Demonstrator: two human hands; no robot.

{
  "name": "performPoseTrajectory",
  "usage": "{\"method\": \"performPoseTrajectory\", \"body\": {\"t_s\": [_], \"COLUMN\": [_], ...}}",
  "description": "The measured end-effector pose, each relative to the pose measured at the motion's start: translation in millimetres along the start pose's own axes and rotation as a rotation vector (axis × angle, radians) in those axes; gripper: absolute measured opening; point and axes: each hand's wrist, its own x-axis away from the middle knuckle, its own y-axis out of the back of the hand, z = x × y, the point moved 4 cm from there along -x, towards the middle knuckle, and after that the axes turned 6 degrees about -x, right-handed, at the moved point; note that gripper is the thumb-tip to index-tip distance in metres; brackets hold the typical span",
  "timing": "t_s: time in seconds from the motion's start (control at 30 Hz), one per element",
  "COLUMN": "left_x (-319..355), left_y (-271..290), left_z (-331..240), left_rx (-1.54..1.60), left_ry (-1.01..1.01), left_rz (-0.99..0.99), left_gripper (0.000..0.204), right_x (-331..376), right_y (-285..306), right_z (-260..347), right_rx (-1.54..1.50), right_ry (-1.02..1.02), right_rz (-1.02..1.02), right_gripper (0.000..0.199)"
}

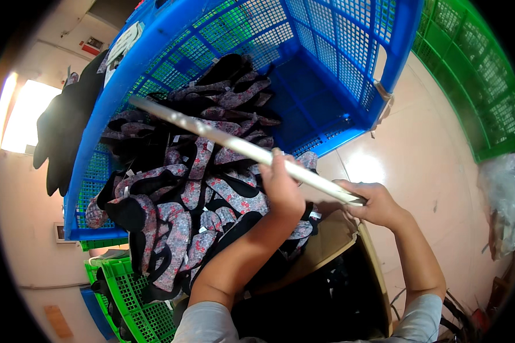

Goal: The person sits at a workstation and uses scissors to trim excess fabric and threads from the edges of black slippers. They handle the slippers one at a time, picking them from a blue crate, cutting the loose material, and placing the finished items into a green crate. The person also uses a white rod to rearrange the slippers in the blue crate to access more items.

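A long pale pole (240, 146) slants across the view, its far end over a heap of slippers (180, 177). My left hand (282, 188) is closed around it partway along. Close to the pole's near end, my right hand (377, 204) grips it too. The slippers have grey and red floral fabric, black linings and small white tags. They fill one side of a large blue plastic crate (303, 74), lying tipped toward me, and spill out toward an open cardboard box (326, 240). The box's inside is dark.
At the upper right stands a green mesh crate (469, 74), with clear plastic wrapping (503, 200) below it. Another green crate (137, 303) is at the lower left, beside the slippers. Dark pieces (68, 126) hang over the blue crate's left edge. Pale tiled floor (423, 143) shows on the right.
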Motion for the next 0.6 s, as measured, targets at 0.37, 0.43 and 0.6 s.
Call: {"method": "performPoseTrajectory", "body": {"t_s": [0.37,0.43,0.6], "left_x": [-26.5,-35.1,-39.0], "left_y": [-13.1,-28.3,-40.5], "left_z": [53.3,62.6,84.7], "left_rx": [-0.091,-0.069,0.072], "left_ry": [0.463,0.554,0.755], "left_rz": [0.232,0.268,0.139], "left_gripper": [0.023,0.025,0.029], "right_x": [12.7,11.5,3.1], "right_y": [-21.5,-11.2,27.6], "right_z": [-4.8,-12.7,18.1], "right_rx": [-0.03,0.081,0.341], "right_ry": [-0.244,-0.26,-0.301], "right_rz": [-0.215,-0.289,-0.212], "right_gripper": [0.058,0.057,0.055]}}
